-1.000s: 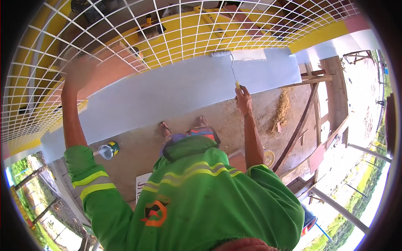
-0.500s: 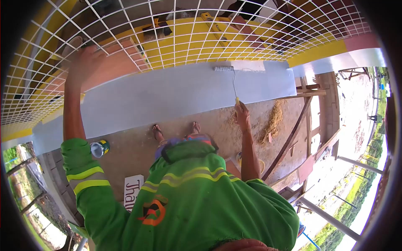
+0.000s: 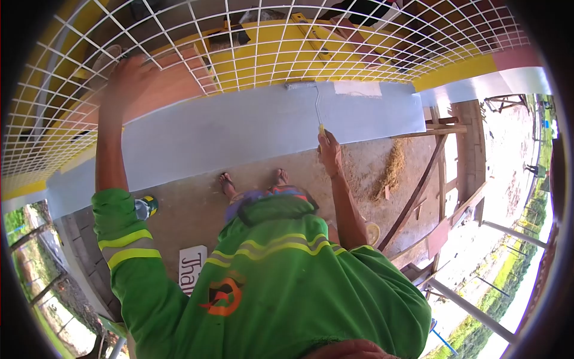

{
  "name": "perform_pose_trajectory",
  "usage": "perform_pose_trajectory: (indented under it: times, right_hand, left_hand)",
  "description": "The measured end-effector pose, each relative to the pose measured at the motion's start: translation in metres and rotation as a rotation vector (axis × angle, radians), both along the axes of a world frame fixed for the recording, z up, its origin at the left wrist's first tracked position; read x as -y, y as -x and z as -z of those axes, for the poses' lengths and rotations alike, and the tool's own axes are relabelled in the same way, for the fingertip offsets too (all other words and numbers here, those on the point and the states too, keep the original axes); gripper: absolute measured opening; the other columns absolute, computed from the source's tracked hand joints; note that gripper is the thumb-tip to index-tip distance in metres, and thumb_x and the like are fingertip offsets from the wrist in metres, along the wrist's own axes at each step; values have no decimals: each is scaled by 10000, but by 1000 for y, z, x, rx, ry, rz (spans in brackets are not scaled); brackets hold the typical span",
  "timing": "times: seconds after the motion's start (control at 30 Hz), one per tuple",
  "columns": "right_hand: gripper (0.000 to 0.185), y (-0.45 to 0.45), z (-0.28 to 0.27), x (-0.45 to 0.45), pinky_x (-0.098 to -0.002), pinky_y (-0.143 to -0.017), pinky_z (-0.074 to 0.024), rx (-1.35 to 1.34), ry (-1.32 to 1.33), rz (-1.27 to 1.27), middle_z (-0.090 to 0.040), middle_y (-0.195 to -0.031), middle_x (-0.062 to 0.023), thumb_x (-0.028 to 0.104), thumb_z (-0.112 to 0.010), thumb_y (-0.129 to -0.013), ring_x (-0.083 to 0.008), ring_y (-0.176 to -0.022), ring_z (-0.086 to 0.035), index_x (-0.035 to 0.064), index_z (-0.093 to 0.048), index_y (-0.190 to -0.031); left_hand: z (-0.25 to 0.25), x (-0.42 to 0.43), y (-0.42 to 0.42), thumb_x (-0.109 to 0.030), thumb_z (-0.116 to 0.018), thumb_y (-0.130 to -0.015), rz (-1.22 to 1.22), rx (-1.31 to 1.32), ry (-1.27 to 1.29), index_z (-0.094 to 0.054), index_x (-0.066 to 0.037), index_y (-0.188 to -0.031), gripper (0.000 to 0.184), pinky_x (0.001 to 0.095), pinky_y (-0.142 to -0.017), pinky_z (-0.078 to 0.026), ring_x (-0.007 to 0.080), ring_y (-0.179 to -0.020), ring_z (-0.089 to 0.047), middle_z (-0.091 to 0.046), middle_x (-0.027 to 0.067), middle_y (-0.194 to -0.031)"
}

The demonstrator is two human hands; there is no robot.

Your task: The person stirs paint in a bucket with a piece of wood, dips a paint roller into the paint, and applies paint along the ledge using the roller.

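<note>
My right hand (image 3: 330, 155) is closed around the handle of a paint roller (image 3: 318, 110). Its roller head lies along the upper edge of a grey-painted wall (image 3: 239, 116), just below a white wire grid (image 3: 257, 51). To the right of the roller head, a pale whitish patch (image 3: 357, 88) shows on the wall. Raised at the upper left, my left hand (image 3: 128, 72) is at the grid beside an orange-brown panel (image 3: 170, 81). Blur hides its fingers, so I cannot tell whether they grip the wire.
A paint can (image 3: 146, 207) stands on the floor near my left sleeve. A lettered white sign (image 3: 192, 266) lies below it. On the right are wood shavings (image 3: 391, 173), a slanted wooden brace (image 3: 415, 194) and a pale round container (image 3: 372, 232). Tools lie behind the grid.
The roller has moved left and slightly up along the wall's upper edge, with my right hand following. My left hand has shifted slightly right and up at the grid.
</note>
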State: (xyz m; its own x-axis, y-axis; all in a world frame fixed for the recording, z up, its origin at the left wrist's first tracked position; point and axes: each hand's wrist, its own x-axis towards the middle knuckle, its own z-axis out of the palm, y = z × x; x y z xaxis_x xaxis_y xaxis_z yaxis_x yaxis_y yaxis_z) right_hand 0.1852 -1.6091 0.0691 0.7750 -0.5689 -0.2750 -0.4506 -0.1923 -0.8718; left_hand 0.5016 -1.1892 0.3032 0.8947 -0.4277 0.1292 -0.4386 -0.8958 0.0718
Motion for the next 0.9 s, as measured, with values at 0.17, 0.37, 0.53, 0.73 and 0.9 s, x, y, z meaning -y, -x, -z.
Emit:
perform_pose_trajectory:
  times: [0.17,0.37,0.53,0.73,0.9]
  right_hand:
    - [417,8,60,3,-321,-508,-428,144,402,-102,-541,-629,-62,311,-513,-961,-140,-545,-527,-10,-581,-1219]
    - [383,89,5,-22,-309,-494,-420,-61,201,-45,-509,-632,-34,280,-505,-970,-120,-529,-497,22,-572,-1244]
    - [462,99,1,-19,-306,-540,-457,-77,108,33,-556,-668,-34,297,-542,-959,-112,-593,-543,58,-521,-1354]
    - [440,38,8,46,-318,-543,-457,-23,119,106,-564,-688,-65,298,-535,-960,-144,-596,-551,38,-543,-1315]
    - [432,78,17,60,-398,-679,-509,-94,317,52,-654,-869,-174,320,-528,-955,-290,-755,-655,64,-552,-1303]
  left_hand:
    - [5,-2,-1,-369,-670,-851,48,42,5,-593,70,-1203,568,451,-892,-496,423,-1036,-622,-645,294,-1082]
    - [12,-7,-7,-369,-658,-862,67,44,73,-614,45,-1162,513,464,-881,-492,433,-1022,-616,-651,278,-1068]
    - [8,-5,-5,-371,-643,-876,69,52,27,-619,34,-1162,497,471,-889,-483,436,-1046,-603,-645,280,-1084]
    - [-13,5,-5,-381,-645,-877,-17,-146,-45,-601,55,-1202,546,459,-939,-465,431,-1110,-584,-620,294,-1156]
    - [-13,3,-10,-400,-595,-909,13,-158,-35,-609,42,-1157,507,446,-930,-457,425,-1090,-586,-623,277,-1139]
